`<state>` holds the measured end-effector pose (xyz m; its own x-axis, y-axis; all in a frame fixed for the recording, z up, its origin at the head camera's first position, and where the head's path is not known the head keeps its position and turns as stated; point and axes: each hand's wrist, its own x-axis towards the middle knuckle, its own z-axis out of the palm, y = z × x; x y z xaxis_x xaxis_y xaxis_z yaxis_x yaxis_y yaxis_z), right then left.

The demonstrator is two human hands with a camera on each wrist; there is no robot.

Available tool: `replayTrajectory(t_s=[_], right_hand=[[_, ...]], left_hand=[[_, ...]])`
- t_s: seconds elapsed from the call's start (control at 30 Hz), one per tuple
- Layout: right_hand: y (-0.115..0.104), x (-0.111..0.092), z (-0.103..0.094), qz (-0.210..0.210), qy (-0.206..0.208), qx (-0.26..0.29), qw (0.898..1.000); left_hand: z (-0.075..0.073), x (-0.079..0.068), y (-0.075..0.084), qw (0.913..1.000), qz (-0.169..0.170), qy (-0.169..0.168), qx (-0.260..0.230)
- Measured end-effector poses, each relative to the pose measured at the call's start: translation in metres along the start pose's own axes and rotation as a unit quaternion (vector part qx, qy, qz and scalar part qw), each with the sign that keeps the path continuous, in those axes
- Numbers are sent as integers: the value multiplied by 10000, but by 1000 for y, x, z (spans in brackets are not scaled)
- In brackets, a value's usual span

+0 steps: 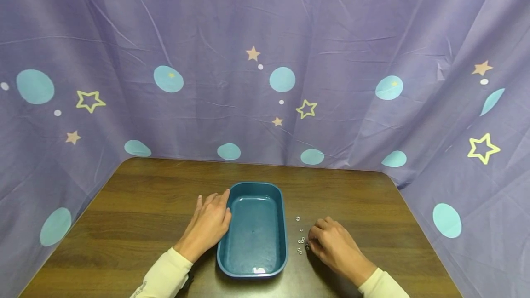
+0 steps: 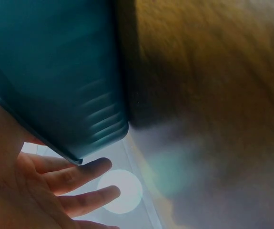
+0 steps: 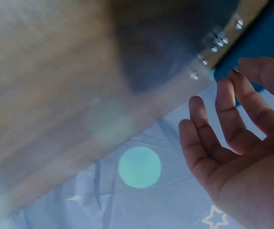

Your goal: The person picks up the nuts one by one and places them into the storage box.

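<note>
A blue-green rectangular tray (image 1: 252, 231) sits in the middle of the wooden table. My left hand (image 1: 209, 224) lies along its left side, with fingers fairly straight and fingertips at the rim. In the left wrist view, those fingers (image 2: 86, 174) extend past the tray's outer wall (image 2: 55, 71). To the right of the tray several small metal nuts (image 1: 301, 241) lie scattered. My right hand (image 1: 333, 245) is low beside them, thumb and forefinger tips together. Between those tips, the right wrist view shows a small shiny nut (image 3: 236, 69); the other fingers are loosely bent.
The brown wooden table (image 1: 157, 215) extends on both sides of the tray. A purple curtain (image 1: 223, 82) with stars and dots hangs around the table's back and sides. Light sleeves (image 1: 165, 275) cover both forearms.
</note>
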<state>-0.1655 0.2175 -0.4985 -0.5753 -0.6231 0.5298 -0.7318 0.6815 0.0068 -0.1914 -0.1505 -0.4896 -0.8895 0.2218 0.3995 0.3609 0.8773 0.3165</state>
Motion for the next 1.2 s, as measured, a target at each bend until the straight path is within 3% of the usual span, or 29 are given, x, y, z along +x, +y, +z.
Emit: replayTrajectory(t_s=[0.13, 0.27, 0.47, 0.8, 1.2], right_hand=[[-2, 16, -6, 17, 305, -22, 9995], [-5, 33, -9, 24, 355, 132, 9993], [-13, 57, -4, -78, 232, 293, 9993], [-28, 89, 9, -108, -23, 366, 9993], [-28, 132, 37, -310, -309, 31, 9990]], left_hand=[[-1, 1, 0, 10000, -3, 6, 17], [0, 1, -1, 10000, 2, 40, 8], [1, 1, -1, 9999, 62, 123, -2], [1, 1, 1, 10000, -37, -49, 19], [0, -2, 2, 10000, -5, 17, 91]])
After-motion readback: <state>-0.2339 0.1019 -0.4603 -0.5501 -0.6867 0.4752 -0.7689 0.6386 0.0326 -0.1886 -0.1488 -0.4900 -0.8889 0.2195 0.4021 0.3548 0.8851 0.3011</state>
